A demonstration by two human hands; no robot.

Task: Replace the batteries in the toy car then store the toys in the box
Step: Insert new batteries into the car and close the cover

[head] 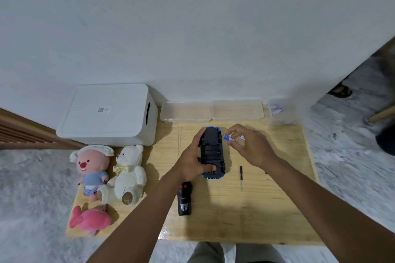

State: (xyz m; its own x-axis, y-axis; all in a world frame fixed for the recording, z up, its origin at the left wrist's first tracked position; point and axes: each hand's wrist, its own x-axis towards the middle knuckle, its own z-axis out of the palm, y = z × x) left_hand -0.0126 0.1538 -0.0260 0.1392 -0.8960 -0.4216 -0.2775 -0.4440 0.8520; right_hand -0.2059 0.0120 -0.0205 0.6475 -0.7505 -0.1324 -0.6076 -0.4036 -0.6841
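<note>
A blue toy car [212,151] lies upside down on the wooden board [267,209], its black underside up and the battery bay open. My left hand [192,160] grips the car along its left side. Just right of the car's far end, my right hand [250,145] pinches a blue and white battery [229,138] between fingertips. A black remote control [185,198] lies near my left forearm. The white lidded storage box [106,115] stands at the back left.
Three plush toys sit at the left: a pink-faced one [90,168], a white bear [128,175] and a pink one [89,220]. A small screwdriver [241,177] lies right of the car. Clear plastic containers [213,112] line the wall; one [276,111] holds batteries.
</note>
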